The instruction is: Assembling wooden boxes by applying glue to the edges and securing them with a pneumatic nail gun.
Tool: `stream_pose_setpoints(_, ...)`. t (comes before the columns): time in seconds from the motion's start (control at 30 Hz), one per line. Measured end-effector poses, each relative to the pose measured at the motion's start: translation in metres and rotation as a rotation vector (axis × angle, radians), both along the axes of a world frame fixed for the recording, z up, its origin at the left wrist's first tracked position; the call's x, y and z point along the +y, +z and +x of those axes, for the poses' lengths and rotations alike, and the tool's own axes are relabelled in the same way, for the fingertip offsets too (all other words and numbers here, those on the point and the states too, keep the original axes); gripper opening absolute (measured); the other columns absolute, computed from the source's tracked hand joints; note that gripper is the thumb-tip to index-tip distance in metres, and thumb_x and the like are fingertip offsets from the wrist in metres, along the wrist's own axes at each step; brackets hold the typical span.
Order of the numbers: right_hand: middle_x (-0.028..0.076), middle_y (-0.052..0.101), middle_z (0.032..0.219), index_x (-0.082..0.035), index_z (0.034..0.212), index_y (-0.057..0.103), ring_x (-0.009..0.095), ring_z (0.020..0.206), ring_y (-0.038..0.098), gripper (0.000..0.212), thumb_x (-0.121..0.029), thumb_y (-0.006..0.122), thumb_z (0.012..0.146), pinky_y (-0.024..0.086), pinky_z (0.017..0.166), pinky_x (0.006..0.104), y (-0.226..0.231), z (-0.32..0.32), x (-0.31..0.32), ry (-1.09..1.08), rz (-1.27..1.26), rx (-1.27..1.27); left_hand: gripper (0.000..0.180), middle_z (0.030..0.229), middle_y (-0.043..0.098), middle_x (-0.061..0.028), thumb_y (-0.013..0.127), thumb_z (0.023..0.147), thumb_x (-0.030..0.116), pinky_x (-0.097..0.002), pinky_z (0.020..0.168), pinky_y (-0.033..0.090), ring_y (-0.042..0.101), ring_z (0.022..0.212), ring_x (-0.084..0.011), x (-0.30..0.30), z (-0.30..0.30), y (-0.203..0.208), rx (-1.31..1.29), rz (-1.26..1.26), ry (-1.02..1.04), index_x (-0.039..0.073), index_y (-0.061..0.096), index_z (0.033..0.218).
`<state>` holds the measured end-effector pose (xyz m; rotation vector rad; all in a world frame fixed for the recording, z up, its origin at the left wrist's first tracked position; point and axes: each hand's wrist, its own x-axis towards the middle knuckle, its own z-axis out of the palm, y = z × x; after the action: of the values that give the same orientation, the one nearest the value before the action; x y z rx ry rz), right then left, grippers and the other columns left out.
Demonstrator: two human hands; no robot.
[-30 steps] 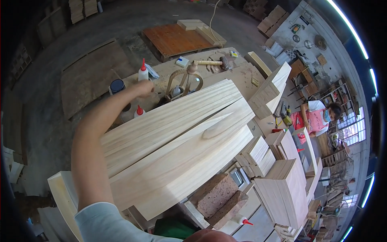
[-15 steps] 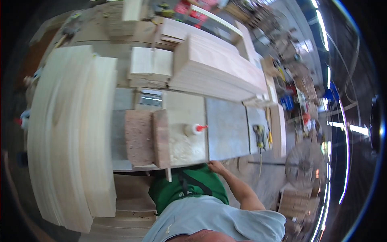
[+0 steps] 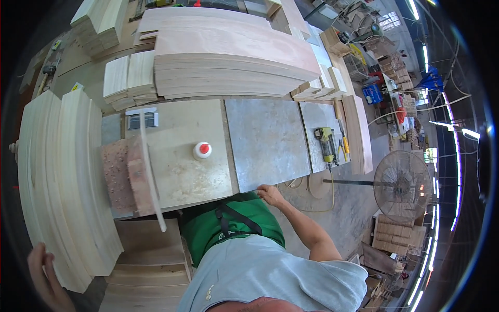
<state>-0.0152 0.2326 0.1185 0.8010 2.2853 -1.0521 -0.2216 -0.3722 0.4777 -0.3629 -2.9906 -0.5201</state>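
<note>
Wooden boards (image 3: 78,192), left fingers (image 3: 36,261), contact unclear

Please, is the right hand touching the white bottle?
Apart. The head view shows bare tabletop between the right hand, by the near edge, and the white bottle.

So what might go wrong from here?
The left fingers are close to the ends of the long boards, so they could get scraped or pinched.
The thin wood strip juts past the front edge of the bench and might be knocked off.
The power tool lies near that edge; a snag on its hose could pull it down.
</note>
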Motion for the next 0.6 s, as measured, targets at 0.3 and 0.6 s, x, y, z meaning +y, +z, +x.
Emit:
stream_pose_setpoints(0.3,0.016,0.063,0.105,0.000,0.106,0.061,0.031,0.099,0.059,0.021,-0.003,0.054,0.086,0.046,0.087,0.0379,-0.033,-0.041,0.133,0.085,0.324,0.724,0.021,0.081,0.066,-0.0113,0.070,0.076,0.001,-0.0307,0.062,0.050,0.064,0.068,-0.0234,0.295,0.074,-0.095,-0.707,0.403,-0.244,-0.001,0.067,0.097)
stream_pose_setpoints(0.6,0.015,0.058,0.116,0.001,0.101,0.062,0.033,0.106,0.053,0.021,0.005,0.055,0.082,0.042,0.093,0.0386,-0.066,-0.030,0.158,0.098,0.356,0.952,0.039,0.124,0.058,-0.0189,0.064,0.085,0.010,-0.0371,0.094,0.046,0.056,0.115,-0.0312,0.443,0.104,-0.293,-0.573,0.388,-0.417,0.001,0.056,0.122)
